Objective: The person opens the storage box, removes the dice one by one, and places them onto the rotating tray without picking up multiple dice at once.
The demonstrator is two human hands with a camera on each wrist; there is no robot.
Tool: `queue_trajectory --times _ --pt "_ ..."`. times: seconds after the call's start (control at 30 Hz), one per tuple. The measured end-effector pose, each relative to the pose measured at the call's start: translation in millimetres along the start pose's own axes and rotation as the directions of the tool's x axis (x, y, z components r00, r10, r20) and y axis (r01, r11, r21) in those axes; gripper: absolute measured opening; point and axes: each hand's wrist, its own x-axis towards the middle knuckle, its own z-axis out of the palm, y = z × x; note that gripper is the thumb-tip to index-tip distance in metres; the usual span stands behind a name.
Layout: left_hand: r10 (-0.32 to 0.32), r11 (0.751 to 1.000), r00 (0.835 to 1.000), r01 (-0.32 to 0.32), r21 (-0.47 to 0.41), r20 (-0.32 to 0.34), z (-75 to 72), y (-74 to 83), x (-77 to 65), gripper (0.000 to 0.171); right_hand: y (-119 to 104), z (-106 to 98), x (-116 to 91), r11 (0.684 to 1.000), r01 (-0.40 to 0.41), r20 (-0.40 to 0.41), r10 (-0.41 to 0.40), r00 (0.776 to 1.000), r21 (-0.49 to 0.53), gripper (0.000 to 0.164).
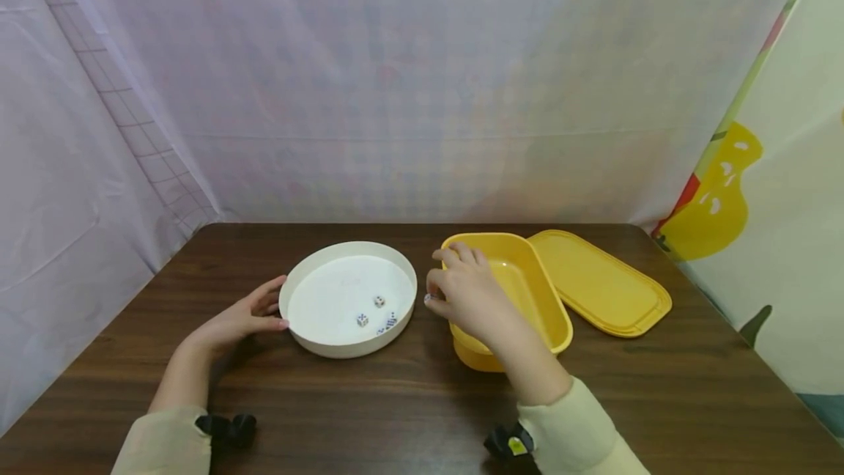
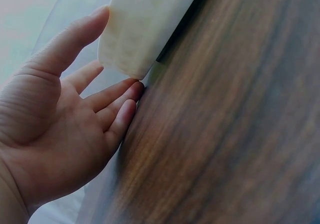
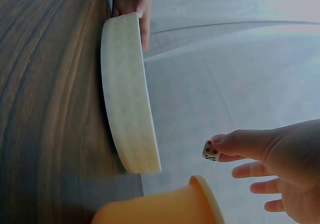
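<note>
A white die with red and dark dots (image 3: 211,151) is pinched between the thumb and a finger of my right hand (image 1: 471,292). That hand hovers over the left rim of a yellow box (image 1: 527,284), between it and a round white tray (image 1: 330,288). Several dice lie in the tray, toward its near right side, among them one die (image 1: 362,319) and another die (image 1: 379,300). My left hand (image 1: 247,317) is at the tray's left side, thumb and fingers spread, fingertips right at the wall (image 2: 132,34).
A yellow lid (image 1: 606,284) lies on the dark wooden table (image 1: 369,416), right of the box and partly behind it. White cloth (image 1: 422,94) hangs at the table's back edge. Black straps (image 1: 227,427) sit at both wrists.
</note>
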Motion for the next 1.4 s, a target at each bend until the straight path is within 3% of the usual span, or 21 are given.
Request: queue_trajectory --times 0.6,1.4 --pt "0.005 1.0 1.0 -0.005 -0.009 0.004 -0.8 -0.5 0.8 0.089 -15 21 18 0.999 0.008 -0.031 -0.007 0.999 0.031 0.01" --pt "0.002 1.0 1.0 -0.002 -0.009 0.009 -0.4 1.6 0.2 0.089 -13 51 30 1.0 0.01 -0.038 -0.01 0.999 0.01 0.01"
